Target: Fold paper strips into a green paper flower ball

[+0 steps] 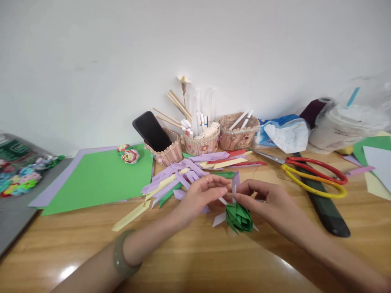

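Observation:
A green folded-paper flower with pale purple paper strips sticking out around its base is held just over the table, right of centre. My right hand pinches a purple strip at the flower's upper side between thumb and fingertips. On the other side, my left hand has its thumb and fingers closed around the strips at the flower's left; its fingertips are partly hidden. A bracelet circles my left wrist. Behind my left hand lies a loose pile of folded purple, yellow, green and red paper strips.
Three small wooden baskets, one with a phone, stand against the wall. Scissors with red and yellow handles rest over a black-handled tool at right. Green paper sheets lie left. A lidded drink cup stands at the back right.

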A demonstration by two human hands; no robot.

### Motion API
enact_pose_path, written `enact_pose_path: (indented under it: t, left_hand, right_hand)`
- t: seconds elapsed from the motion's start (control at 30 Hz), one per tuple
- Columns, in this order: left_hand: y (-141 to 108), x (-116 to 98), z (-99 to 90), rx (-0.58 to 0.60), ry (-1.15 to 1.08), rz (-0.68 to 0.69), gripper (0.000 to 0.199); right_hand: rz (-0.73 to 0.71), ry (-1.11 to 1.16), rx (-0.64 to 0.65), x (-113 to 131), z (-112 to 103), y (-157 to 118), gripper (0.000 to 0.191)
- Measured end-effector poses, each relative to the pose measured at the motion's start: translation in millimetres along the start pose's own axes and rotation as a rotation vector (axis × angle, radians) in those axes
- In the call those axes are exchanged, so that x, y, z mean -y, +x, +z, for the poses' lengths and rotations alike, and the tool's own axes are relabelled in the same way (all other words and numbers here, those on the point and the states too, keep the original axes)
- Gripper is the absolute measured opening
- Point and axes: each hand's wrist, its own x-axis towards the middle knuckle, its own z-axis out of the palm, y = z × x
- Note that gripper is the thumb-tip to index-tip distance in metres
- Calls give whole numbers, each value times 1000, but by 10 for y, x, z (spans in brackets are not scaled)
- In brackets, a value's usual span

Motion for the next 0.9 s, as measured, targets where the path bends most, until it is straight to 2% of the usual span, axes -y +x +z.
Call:
enact_pose_path:
  t: [0.2,0.47,0.73,0.9]
  left_hand:
    - [40,47,-4,-25,307,4,23]
    - [44,27,9,-56,286,-14,20]
    - [-4,63,29,-92,363,29,16]
    - [-57,55,64,-132,415,137,14]
  right_hand:
    - [34,23,56,-64,40,44,21]
    - [-2,22,102,-93,30,42,33]
    - [-130,-199,-29,-78,66,-17,30]
    - [-284,-264,-122,-47,86,-70,21]
